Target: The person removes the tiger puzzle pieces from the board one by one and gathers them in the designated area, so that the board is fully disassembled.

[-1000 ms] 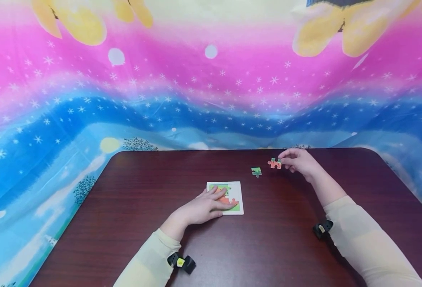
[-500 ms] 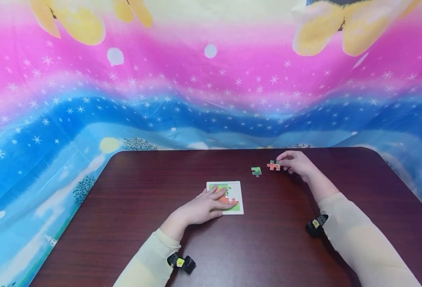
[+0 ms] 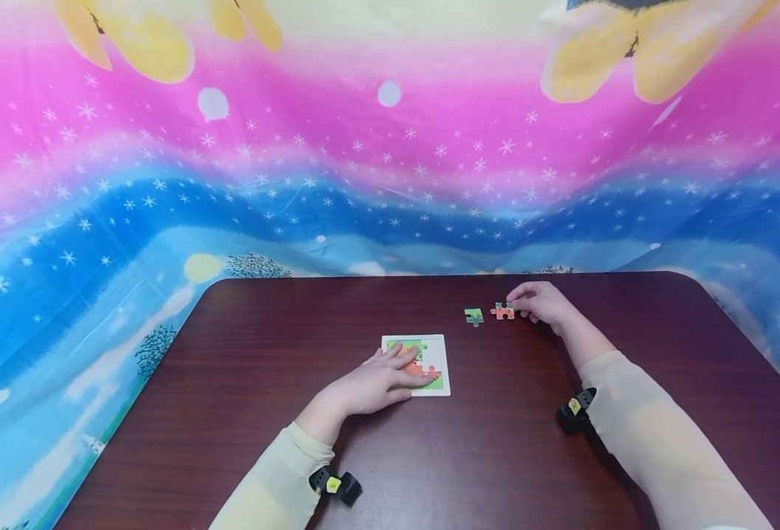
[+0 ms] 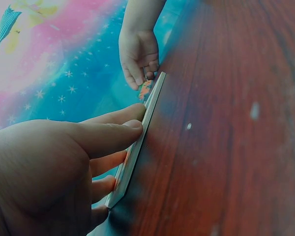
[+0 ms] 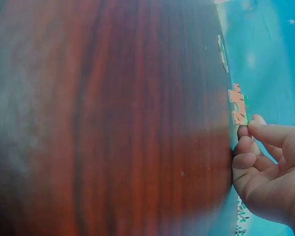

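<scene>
My left hand (image 3: pixel 370 384) lies with spread fingers over a white-framed puzzle tray (image 3: pixel 446 368), which holds green and orange pieces on its left and lower parts; its upper right shows white. In the left wrist view that hand (image 4: pixel 54 162) rests on the tray (image 4: pixel 132 160). My right hand (image 3: pixel 543 303) pinches an orange and green puzzle piece (image 3: pixel 503 311) by its right edge, between thumb and fingers, as the right wrist view also shows of the hand (image 5: pixel 270 172) and piece (image 5: pixel 240 105). Just left of it lies a green piece (image 3: pixel 473 316).
The dark brown table (image 3: pixel 230 412) has rounded far corners. Behind it hangs a pink and blue cloth (image 3: pixel 390 169) printed with snowflakes. Black devices are strapped at the left wrist (image 3: pixel 336 486) and the right wrist (image 3: pixel 575 412).
My right hand has moved a little left and nearer with the orange piece, which is now closer to the green piece. The left hand and tray have stayed in place.
</scene>
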The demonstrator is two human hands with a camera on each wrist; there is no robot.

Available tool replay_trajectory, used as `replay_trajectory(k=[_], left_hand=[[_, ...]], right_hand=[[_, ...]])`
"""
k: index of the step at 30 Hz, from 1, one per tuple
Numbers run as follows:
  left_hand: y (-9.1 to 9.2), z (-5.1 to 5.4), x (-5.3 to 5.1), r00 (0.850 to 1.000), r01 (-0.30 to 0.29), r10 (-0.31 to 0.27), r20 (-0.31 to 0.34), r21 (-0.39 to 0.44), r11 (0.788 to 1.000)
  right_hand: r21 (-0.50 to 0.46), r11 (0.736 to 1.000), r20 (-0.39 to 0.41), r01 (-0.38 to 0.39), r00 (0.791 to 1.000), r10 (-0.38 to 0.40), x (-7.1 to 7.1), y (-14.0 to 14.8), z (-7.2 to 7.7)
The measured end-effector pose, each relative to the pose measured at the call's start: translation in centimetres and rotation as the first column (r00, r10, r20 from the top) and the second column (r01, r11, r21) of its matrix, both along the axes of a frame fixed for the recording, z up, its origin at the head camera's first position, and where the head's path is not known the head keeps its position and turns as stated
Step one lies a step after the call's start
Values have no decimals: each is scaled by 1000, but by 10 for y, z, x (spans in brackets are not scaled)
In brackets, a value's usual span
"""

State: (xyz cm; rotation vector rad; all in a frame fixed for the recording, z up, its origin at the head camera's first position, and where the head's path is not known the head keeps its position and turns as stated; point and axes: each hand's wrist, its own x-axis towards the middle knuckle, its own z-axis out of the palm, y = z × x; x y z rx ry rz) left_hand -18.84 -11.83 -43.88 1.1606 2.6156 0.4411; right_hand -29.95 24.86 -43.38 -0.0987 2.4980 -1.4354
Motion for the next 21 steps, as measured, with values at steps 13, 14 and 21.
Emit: replay_trajectory(k=[13, 14, 21], left_hand=[[0, -1, 0, 1000, -9, 9, 3, -10, 1000], [0, -1, 0, 1000, -8, 8, 1, -11, 1000], [0, -1, -1, 1000, -6, 6, -5, -13, 1000]], right_hand=[[52, 999, 12, 13, 1000, -14, -4, -1, -5], [53, 999, 10, 13, 1000, -13, -4, -2, -5], [48, 998, 11, 27, 1000, -28, -3, -3, -6]])
